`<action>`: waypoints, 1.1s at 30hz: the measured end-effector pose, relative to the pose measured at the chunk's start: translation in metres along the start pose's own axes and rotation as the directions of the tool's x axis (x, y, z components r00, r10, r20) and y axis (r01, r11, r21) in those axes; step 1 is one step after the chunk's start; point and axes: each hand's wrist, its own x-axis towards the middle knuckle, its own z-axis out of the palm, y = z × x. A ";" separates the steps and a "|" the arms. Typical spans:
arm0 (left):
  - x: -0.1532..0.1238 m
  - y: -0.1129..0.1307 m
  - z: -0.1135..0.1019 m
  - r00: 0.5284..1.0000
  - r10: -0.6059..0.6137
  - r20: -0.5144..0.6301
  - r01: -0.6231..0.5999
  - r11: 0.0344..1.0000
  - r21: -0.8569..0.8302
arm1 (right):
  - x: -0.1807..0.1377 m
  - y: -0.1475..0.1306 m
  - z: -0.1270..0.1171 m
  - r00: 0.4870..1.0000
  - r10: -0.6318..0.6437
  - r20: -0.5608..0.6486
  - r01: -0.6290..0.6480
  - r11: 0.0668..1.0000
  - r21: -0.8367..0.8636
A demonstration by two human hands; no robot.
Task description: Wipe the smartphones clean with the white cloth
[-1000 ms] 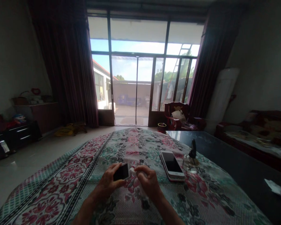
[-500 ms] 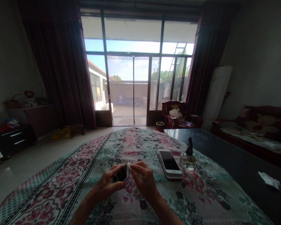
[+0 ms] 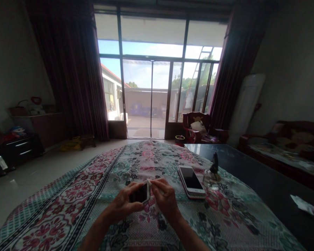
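My left hand (image 3: 123, 203) is wrapped round a smartphone (image 3: 139, 195) with a dark screen and pale edge, thumb below and fingers above. At the phone's right end, my right hand (image 3: 165, 198) pinches a small white tissue (image 3: 149, 182) against the top corner; most of the tissue is hidden by the fingers. To the right of my hands, a white smartphone (image 3: 190, 177) lies face up on something flat with a reddish edge. Beside it stands a clear glass bottle (image 3: 210, 178) with a black pump top.
A patterned floral cloth (image 3: 78, 191) covers the table under my hands. To the right is a dark glossy tabletop (image 3: 247, 174) with a crumpled white paper (image 3: 303, 204). A wooden armchair (image 3: 196, 127) and glass doors (image 3: 161, 97) lie beyond.
Both hands and the phone have shifted slightly right in view, and the phone's screen is turned a little differently. The whole scene has also shifted slightly as the camera moved.
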 end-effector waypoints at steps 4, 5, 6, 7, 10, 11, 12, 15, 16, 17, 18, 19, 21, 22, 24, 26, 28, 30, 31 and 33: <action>-0.002 -0.004 -0.008 0.997 -0.058 -0.049 0.058 0.998 0.008 | -0.006 -0.009 0.006 0.998 -0.024 0.056 0.023 0.999 0.023; -0.003 -0.006 -0.010 0.995 -0.075 -0.069 0.076 0.997 0.011 | -0.008 -0.012 0.008 0.997 -0.032 0.067 0.030 0.999 0.032; -0.003 -0.008 -0.012 0.992 -0.089 -0.086 0.090 0.996 0.013 | -0.009 -0.014 0.010 0.997 -0.037 0.073 0.034 0.999 0.042; -0.004 -0.010 -0.013 0.990 -0.099 -0.101 0.101 0.995 0.015 | -0.010 -0.015 0.011 0.996 -0.039 0.074 0.035 0.998 0.052; -0.003 -0.009 -0.011 0.990 -0.093 -0.111 0.096 0.995 0.025 | -0.010 -0.014 0.012 0.998 -0.007 0.066 0.002 0.997 0.072; -0.002 -0.008 -0.009 0.992 -0.081 -0.099 0.084 0.996 0.030 | -0.009 -0.012 0.010 0.998 0.014 0.057 -0.018 0.997 0.071; -0.002 -0.005 -0.007 0.995 -0.065 -0.081 0.069 0.997 0.037 | -0.008 -0.009 0.008 0.998 0.034 0.045 -0.037 0.997 0.067; 0.001 0.003 0.001 1.000 -0.021 -0.018 0.022 0.998 0.058 | -0.004 0.001 0.003 0.997 0.072 -0.008 -0.071 0.997 0.042; 0.001 0.006 0.003 1.000 -0.011 -0.007 0.012 0.998 0.063 | -0.004 0.003 0.001 0.997 0.076 -0.020 -0.075 0.997 0.034; 0.002 0.007 0.004 1.000 -0.005 -0.002 0.005 0.998 0.067 | -0.004 0.004 0.001 0.997 0.077 -0.029 -0.076 0.997 0.028; 0.002 0.008 0.005 1.000 -0.003 -0.004 0.003 0.998 0.070 | -0.004 0.005 0.001 0.997 0.078 -0.031 -0.077 0.997 0.022; 0.002 0.007 0.005 1.000 -0.008 -0.013 0.009 0.997 0.075 | -0.005 0.005 0.001 0.997 0.079 -0.027 -0.078 0.997 0.018; 0.002 0.004 0.004 0.999 -0.026 -0.046 0.030 0.996 0.088 | -0.006 0.003 0.004 0.997 0.082 -0.006 -0.082 0.996 0.021; 0.002 0.002 0.004 0.997 -0.036 -0.064 0.042 0.995 0.095 | -0.007 0.002 0.005 0.996 0.087 0.008 -0.087 0.996 0.028; 0.001 -0.003 0.003 0.994 -0.054 -0.094 0.064 0.992 0.104 | -0.009 -0.002 0.007 0.995 0.097 0.031 -0.098 0.994 0.044; 0.002 -0.007 0.001 0.990 -0.074 -0.122 0.089 0.989 0.118 | -0.010 -0.004 0.008 0.993 0.104 0.056 -0.107 0.993 0.054; 0.002 -0.012 -0.001 0.979 -0.111 -0.170 0.138 0.978 0.156 | -0.010 -0.006 0.007 0.989 0.115 0.094 -0.120 0.991 0.051; 0.003 -0.017 -0.003 0.953 -0.171 -0.251 0.229 0.948 0.223 | -0.010 -0.006 0.007 0.983 0.124 0.133 -0.130 0.991 0.035; 0.003 -0.019 -0.004 0.931 -0.207 -0.299 0.290 0.920 0.264 | -0.010 -0.005 0.007 0.983 0.125 0.137 -0.129 0.991 0.022; 0.003 -0.024 -0.005 0.878 -0.278 -0.391 0.422 0.836 0.352 | -0.010 -0.003 0.008 0.988 0.114 0.100 -0.113 0.993 -0.016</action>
